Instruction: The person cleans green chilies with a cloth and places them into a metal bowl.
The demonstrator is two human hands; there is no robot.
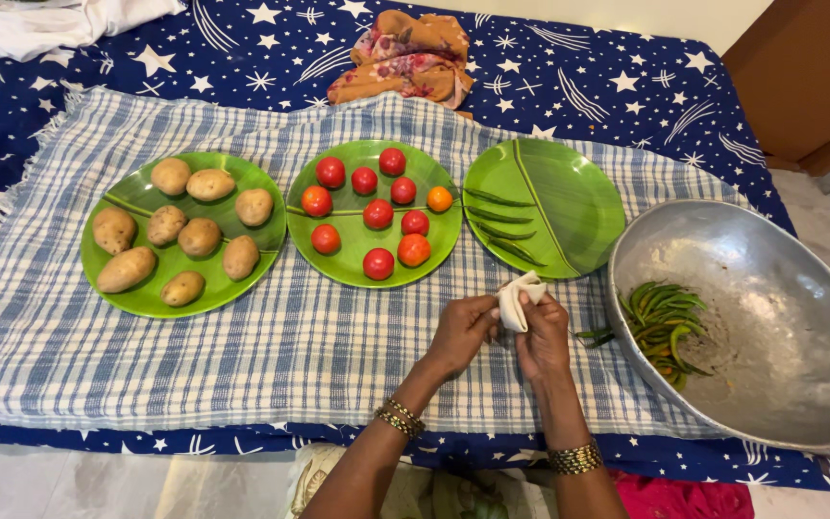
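Both hands [503,327] pinch a white cloth [519,298] above the checked towel [271,346] on starry bedding [626,86].

Three round green leaf-patterned plates [569,183] hold nine brown potatoes [200,235], ten small red and orange tomatoes [378,213] and four slender green chillies [500,217], beside one large round metal basin [780,317].

a home: a bed under a star-print sheet [626,86] serves as worktop, with a checked cloth [242,356], green plates [549,192] of vegetables, a wooden door [809,77]
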